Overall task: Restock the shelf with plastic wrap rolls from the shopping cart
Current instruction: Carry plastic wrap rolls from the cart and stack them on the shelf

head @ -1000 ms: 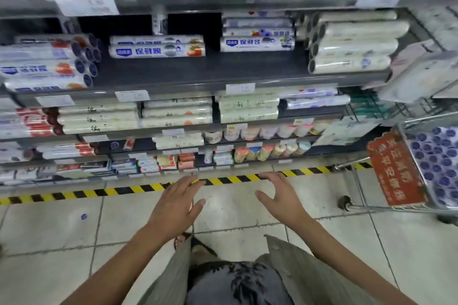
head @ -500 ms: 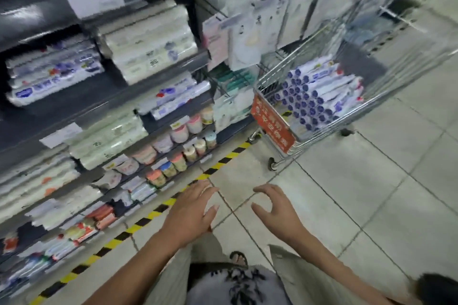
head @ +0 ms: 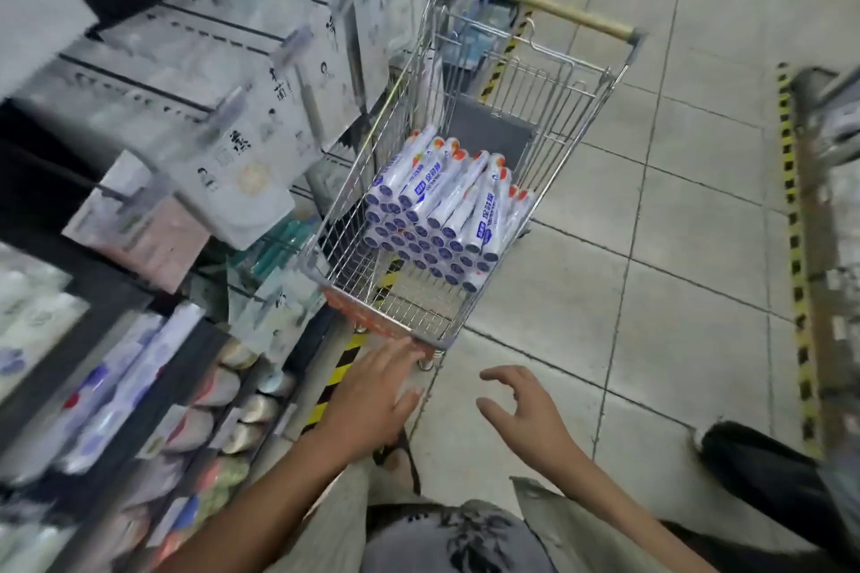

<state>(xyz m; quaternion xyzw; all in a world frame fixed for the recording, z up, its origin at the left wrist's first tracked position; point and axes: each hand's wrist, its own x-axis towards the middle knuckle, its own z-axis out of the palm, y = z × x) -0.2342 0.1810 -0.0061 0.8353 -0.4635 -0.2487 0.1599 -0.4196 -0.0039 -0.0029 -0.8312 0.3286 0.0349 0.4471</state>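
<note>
A wire shopping cart (head: 565, 144) stands ahead of me on the tiled floor, right beside the shelving. Inside it lies a stack of white plastic wrap rolls (head: 444, 205) with blue end caps facing me. My left hand (head: 379, 395) reaches forward with straight fingers, just short of the cart's near corner, and holds nothing. My right hand (head: 523, 414) hovers lower and to the right, fingers loosely curved, also empty. The shelf (head: 139, 386) with wrapped rolls and small tubs runs along the left, blurred.
Hanging white packets (head: 242, 116) fill hooks left of the cart. Yellow-black tape (head: 342, 368) marks the floor along the shelf base. Another shelf unit with a striped edge (head: 793, 247) stands at the right. A dark shoe (head: 754, 456) shows at lower right.
My view has swung right from the shelf to the cart, which now sits in the centre. Both hands have moved toward the cart's near end, still empty.
</note>
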